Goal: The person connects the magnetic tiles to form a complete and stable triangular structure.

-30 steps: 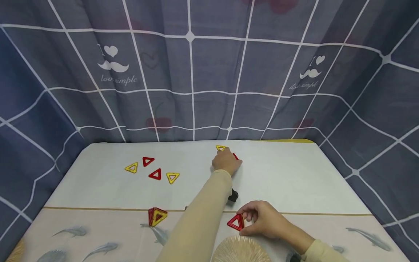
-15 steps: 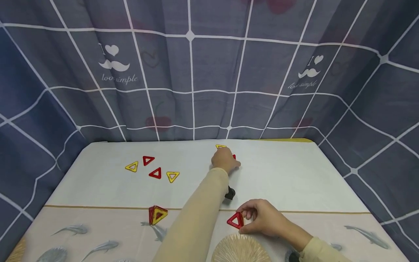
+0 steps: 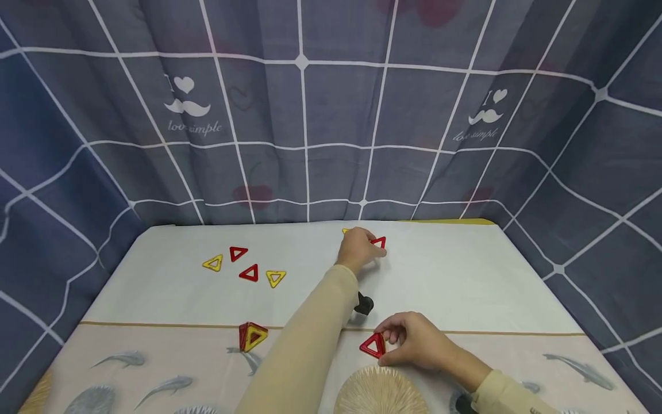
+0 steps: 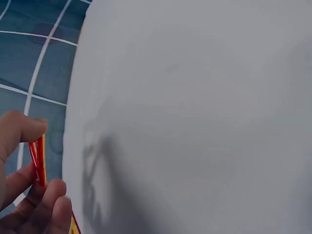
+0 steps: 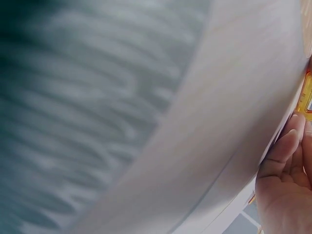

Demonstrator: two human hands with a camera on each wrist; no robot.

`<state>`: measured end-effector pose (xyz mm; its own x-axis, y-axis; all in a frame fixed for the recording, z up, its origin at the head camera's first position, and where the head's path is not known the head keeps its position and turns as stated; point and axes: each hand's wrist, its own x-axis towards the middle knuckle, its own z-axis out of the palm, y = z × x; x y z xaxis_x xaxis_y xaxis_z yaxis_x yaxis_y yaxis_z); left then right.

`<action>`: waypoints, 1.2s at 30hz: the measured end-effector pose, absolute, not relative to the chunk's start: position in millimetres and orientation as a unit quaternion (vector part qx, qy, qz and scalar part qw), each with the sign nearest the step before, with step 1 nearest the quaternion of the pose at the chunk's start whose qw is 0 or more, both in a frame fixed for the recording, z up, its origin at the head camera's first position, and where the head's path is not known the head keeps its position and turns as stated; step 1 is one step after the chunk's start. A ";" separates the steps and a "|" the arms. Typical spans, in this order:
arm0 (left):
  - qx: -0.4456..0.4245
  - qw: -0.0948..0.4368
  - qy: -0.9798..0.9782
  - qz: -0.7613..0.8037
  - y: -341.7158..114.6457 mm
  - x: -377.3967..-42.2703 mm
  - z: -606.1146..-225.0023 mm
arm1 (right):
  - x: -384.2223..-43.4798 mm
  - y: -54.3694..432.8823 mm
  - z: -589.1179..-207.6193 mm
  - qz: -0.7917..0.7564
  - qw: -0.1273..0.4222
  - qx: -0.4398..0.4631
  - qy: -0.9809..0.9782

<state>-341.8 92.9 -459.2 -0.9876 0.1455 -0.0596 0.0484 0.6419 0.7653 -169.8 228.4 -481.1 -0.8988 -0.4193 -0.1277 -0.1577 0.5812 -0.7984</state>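
The left hand (image 3: 357,250) reaches out over the white part of the table (image 3: 465,282), its thumb and fingers closed to a narrow pinch on the upper red triangle (image 3: 384,244), which sticks out just right of the fingertips. The left wrist view shows that piece almost edge-on between thumb and finger, red with a yellow strip along it, and a red-and-yellow sliver (image 4: 74,227) just below the other, loosely bent fingers. A yellow triangle (image 3: 345,230) lies just beyond these left fingers, mostly hidden by the hand. Well to their left and a little nearer the person are four loose pieces: a left yellow triangle (image 3: 219,264), a back red triangle (image 3: 232,254), a front red triangle (image 3: 256,273) and a right yellow triangle (image 3: 276,272). The right hand (image 3: 421,342) is low over the fish-patterned part, thumb and fingertips pinching the lower red triangle (image 3: 380,346), which points left from them. In the right wrist view a yellow frame (image 5: 303,106) touches those fingertips, largely out of view; how it joins the red piece I cannot tell. Well left of the right fingers, past the left sleeve (image 3: 310,339), stands a red-and-yellow block (image 3: 243,338). A gridded curtain (image 3: 331,103) hangs beyond the left fingers.
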 end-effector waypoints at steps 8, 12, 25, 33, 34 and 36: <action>0.083 0.074 0.875 0.471 85.6 -328.6 -433.8 | -169.5 227.6 -479.4 -0.433 0.157 -0.169 0.871; 0.123 0.097 0.873 0.461 75.3 -316.7 -416.2 | -168.2 226.1 -478.5 -0.433 0.159 -0.167 0.871; 0.228 0.168 0.839 0.464 21.5 -253.7 -383.4 | -172.3 226.8 -471.3 -0.409 0.163 -0.167 0.882; 0.210 0.176 0.839 0.470 -1.0 -211.5 -422.0 | -174.2 226.6 -471.8 -0.413 0.160 -0.177 0.879; 0.206 0.178 0.840 0.469 -2.4 -206.8 -426.7 | -173.6 226.5 -472.0 -0.415 0.159 -0.176 0.878; 0.194 0.185 0.842 0.468 -4.8 -198.4 -435.4 | -172.5 225.6 -472.3 -0.419 0.158 -0.175 0.877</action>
